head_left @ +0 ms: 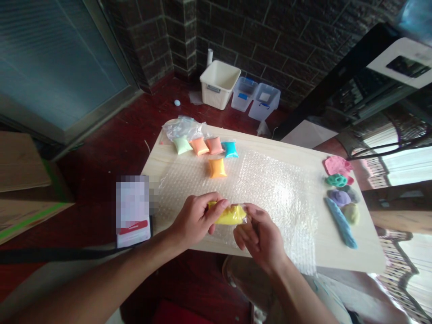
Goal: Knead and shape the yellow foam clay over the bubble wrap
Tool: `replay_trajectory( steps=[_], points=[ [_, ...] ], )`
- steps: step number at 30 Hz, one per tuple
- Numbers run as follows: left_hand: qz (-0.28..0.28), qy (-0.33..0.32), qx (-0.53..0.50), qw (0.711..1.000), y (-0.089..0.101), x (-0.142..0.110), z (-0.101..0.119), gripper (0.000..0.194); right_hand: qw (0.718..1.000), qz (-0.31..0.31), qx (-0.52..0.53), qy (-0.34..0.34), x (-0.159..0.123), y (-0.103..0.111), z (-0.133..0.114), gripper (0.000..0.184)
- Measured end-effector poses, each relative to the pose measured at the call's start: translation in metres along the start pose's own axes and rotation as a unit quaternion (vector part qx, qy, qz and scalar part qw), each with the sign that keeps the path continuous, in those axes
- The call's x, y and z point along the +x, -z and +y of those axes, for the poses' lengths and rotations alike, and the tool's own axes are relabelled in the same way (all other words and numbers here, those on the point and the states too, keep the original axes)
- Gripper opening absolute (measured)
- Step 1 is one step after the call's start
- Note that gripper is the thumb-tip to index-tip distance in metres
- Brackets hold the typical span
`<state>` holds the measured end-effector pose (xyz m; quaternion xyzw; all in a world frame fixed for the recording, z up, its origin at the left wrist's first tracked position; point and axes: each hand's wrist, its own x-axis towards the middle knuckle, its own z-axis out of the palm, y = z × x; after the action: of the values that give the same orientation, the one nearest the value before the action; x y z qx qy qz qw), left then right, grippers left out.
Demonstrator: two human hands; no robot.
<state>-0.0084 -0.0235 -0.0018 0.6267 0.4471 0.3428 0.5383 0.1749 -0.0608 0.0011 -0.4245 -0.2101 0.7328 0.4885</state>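
Note:
Between my two hands is a clear packet of yellow modelling clay (230, 215), held above the table. My left hand (199, 216) grips its left end, thumb on top. The fingers of my right hand (261, 231) pinch the wrapper at its right end. Beyond them, an orange-yellow clay packet (217, 168) lies on the bubble wrap (259, 180). Behind it is a row of more packets: light green (182, 145), orange (200, 146), coral (214, 145) and turquoise (231, 149). A crumpled clear plastic bag (184, 128) sits at the far left corner.
Unwrapped clay lies at the table's right end: a pink piece (337, 165), a green piece (336, 180), a purple lump (339, 197) and a blue roll (341, 223). A white bin (219, 85) and clear boxes (265, 101) stand on the floor beyond. Cardboard boxes (23, 166) are at left.

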Motion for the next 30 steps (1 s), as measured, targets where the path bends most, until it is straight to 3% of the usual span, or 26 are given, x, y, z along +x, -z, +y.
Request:
replay_trajectory(
  steps=[6, 13, 19, 23, 30],
  points=[
    [-0.007, 0.02, -0.043, 0.999, -0.001, 0.0, -0.003, 0.051, 1.0, -0.007, -0.012, 0.004, 0.002, 0.002, -0.003, 0.022],
    [-0.008, 0.031, -0.074, 0.997, -0.002, -0.001, -0.007, 0.051, 0.995, -0.02, -0.101, 0.011, 0.003, 0.01, -0.01, 0.027],
    [-0.004, 0.028, -0.036, 0.999, 0.003, 0.001, -0.008, 0.047, 0.978, -0.022, -0.209, 0.02, 0.007, 0.016, -0.008, 0.03],
    [-0.01, -0.037, 0.027, 0.999, 0.009, 0.006, -0.003, 0.031, 0.973, 0.008, -0.228, 0.035, 0.008, 0.014, -0.007, 0.027],
    [0.026, -0.171, 0.103, 0.98, 0.008, 0.009, -0.008, 0.015, 0.986, 0.069, -0.143, 0.043, 0.005, 0.013, -0.004, 0.024]
  ],
)
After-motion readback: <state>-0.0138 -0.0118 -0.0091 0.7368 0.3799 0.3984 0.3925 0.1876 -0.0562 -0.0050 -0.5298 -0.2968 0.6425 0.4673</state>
